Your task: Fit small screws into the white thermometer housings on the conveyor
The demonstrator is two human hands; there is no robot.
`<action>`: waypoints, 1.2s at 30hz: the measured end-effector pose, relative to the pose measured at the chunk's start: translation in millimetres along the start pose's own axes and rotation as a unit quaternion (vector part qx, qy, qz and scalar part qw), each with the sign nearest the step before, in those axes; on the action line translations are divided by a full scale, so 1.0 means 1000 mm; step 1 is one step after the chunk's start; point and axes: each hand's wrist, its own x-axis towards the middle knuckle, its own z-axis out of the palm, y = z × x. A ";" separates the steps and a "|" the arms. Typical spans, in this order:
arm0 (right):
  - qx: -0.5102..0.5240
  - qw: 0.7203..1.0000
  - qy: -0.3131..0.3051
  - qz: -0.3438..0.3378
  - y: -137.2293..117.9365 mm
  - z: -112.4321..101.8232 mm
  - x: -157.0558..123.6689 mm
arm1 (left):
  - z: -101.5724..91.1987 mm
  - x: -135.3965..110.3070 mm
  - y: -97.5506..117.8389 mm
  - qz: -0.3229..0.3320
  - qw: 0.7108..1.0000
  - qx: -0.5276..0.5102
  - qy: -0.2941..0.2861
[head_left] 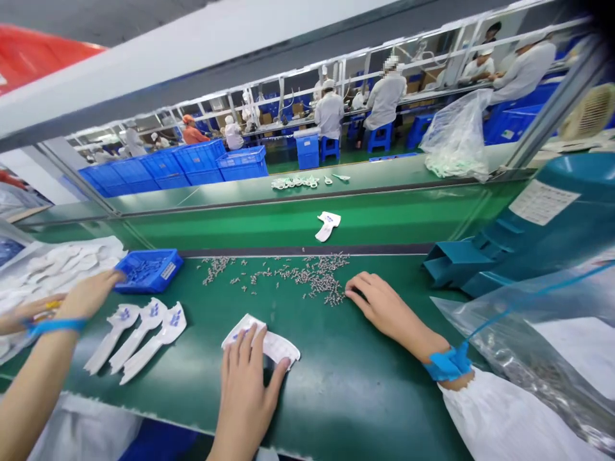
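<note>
My left hand [247,378] lies over a white curved plastic part [281,349] on the green bench, fingers on its left end and thumb at its near edge. My right hand [379,306] is at the right edge of a scattered pile of small metal screws [319,275]. Its thumb and forefinger are closed together, and whatever is between them is too small to make out. Three similar white parts [156,339] with blue marks lie side by side to the left. Another white part [328,225] is on the green strip beyond the screws.
A co-worker's hand [93,291] reaches to a blue tray [168,269] of small blue pieces. White parts [72,266] are heaped behind it. At right stand a teal machine [542,224] and a clear plastic bag [528,346]. Pale green pieces [295,182] lie on the far ledge.
</note>
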 end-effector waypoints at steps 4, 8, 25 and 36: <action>-0.005 1.000 -0.005 0.016 0.007 0.000 -0.002 | -0.010 0.004 0.016 0.094 0.987 -0.092 -0.096; -0.016 0.999 -0.038 0.030 0.018 0.000 -0.005 | -0.020 0.013 0.024 0.151 0.963 -0.178 -0.135; 0.110 0.984 -0.050 0.127 -0.020 -0.026 -0.010 | -0.012 0.014 0.028 0.137 0.959 -0.228 -0.098; 0.198 0.928 -0.298 0.106 -0.138 -0.016 -0.021 | -0.006 0.013 0.031 0.178 0.953 -0.210 -0.124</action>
